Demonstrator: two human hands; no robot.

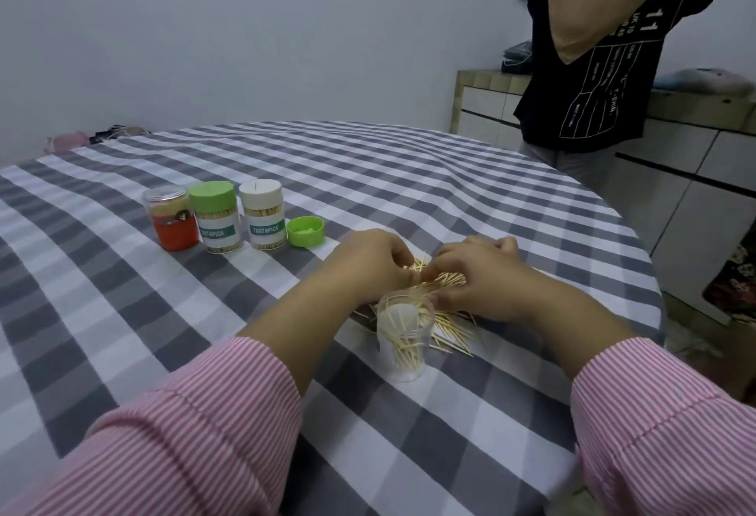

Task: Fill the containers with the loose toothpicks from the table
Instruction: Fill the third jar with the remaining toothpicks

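A heap of loose toothpicks (452, 329) lies on the checked tablecloth (122, 311), partly under my hands. My left hand (368, 261) and my right hand (478, 278) meet over the heap, and both pinch a bundle of toothpicks (444, 280) between the fingers. Just in front of the hands stands an open clear container (405, 337), upright, with some toothpicks leaning inside. Further left stand a red-labelled jar (172, 217), a green-capped toothpick jar (216, 216) and a white-capped toothpick jar (264, 213), all closed. A loose green cap (306, 231) lies beside them.
A person in a dark printed T-shirt (601, 65) stands beyond the table's far right edge, by white cabinets (675, 171). The round table's edge curves close on the right. Small items (82, 140) lie at the far left rim.
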